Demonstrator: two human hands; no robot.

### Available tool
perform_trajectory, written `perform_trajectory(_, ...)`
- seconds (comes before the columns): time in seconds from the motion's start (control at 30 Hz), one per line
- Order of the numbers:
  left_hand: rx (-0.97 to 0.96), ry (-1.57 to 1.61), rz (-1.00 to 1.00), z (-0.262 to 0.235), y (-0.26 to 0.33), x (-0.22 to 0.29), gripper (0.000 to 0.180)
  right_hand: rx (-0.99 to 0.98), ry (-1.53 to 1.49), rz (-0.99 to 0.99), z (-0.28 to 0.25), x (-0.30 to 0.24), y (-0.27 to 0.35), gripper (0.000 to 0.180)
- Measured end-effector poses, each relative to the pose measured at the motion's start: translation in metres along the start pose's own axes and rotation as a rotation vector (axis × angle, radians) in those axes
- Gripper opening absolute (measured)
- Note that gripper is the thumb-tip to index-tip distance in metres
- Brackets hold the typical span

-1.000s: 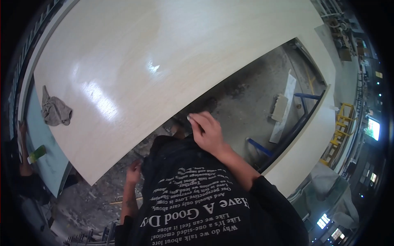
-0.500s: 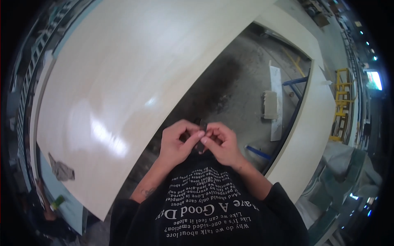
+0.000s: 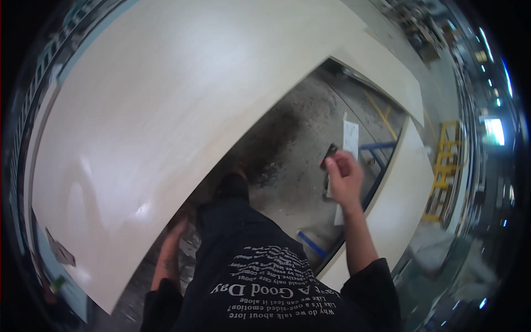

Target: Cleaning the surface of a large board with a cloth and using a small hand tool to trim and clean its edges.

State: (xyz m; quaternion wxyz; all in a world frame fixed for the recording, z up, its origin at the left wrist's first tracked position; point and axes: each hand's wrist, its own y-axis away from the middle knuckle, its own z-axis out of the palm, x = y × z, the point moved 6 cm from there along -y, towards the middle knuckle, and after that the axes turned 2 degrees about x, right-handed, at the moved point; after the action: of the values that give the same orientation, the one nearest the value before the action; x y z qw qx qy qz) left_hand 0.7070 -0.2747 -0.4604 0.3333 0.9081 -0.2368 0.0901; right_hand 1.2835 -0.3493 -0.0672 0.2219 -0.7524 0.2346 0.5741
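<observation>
My right hand [image 3: 345,176] is raised over the gap between the boards, thumb and fingers pinching a small dark flat piece [image 3: 329,155]. What kind of piece it is, I cannot make out. At the near edge of the large pale glossy board [image 3: 166,99], my left hand [image 3: 179,222] hangs low on the left. Its fingers are partly hidden by the board's edge and blurred. A crumpled grey-brown cloth [image 3: 60,249] lies at the board's left end.
A narrower pale board [image 3: 399,193] runs along the right. Between the boards, the stained concrete floor [image 3: 293,138] shows a white strip [image 3: 350,135] and blue bars [image 3: 312,243]. Beyond stand yellow metal frames [image 3: 445,166]. Plastic-wrapped material [image 3: 426,271] sits at lower right.
My hands were together at my chest around the dark piece. Now they have parted: the right has carried the piece forward and right, the left has dropped to the board's edge.
</observation>
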Motion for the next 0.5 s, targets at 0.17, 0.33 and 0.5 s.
perform_trajectory(0.17, 0.13, 0.702, -0.27, -0.034, -0.047, 0.008, 0.059, -0.259, 0.594, -0.517, -0.007, -0.051, -0.141, 0.009)
perform_trajectory(0.33, 0.83, 2.073, -0.48, -0.085, -0.101, 0.152, 0.057, -0.372, 0.346, -0.258, -0.02, 0.022, -0.246, 0.014)
perform_trajectory(0.5, 1.521, 2.908, -0.122, -0.157, -0.121, 0.322, 0.061, -0.758, 0.287, -0.229, 0.063, 0.033, -0.3, 0.016)
